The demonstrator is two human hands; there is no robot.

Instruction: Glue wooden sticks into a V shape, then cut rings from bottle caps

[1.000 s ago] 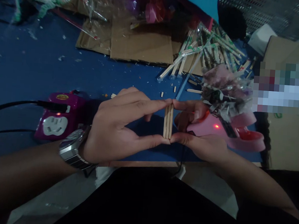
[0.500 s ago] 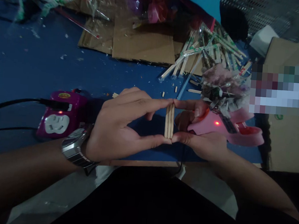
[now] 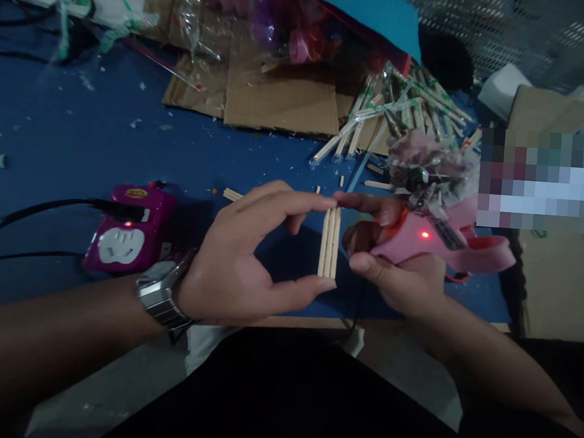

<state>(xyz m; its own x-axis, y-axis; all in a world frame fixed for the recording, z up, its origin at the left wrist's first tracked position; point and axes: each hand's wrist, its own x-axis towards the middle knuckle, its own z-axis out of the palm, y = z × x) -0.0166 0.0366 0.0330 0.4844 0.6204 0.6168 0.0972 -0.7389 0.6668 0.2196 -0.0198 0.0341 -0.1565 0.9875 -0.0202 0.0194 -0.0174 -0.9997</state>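
My left hand [image 3: 249, 256] pinches a small panel of wooden stick pieces [image 3: 329, 245] by its two ends, thumb below and index finger above. The short pale sticks lie side by side, upright in view. My right hand [image 3: 393, 266] is wrapped round a pink glue gun [image 3: 405, 243] with a lit red light and an orange trigger. Its index fingertip reaches the panel's upper end, while the right thumb is apart from the lower end. The gun's nozzle is hard to make out.
To the left sits a purple power socket [image 3: 160, 213] with black cables. Wrapped chopsticks [image 3: 359, 120] and cardboard [image 3: 280, 105] lie at the back, near crumpled plastic [image 3: 426, 162]. Small stick bits [image 3: 233, 194] and scraps dot the blue table [image 3: 103, 126].
My right thumb has come away from the panel's lower end. The left hand still grips the panel. The whole view has shifted slightly.
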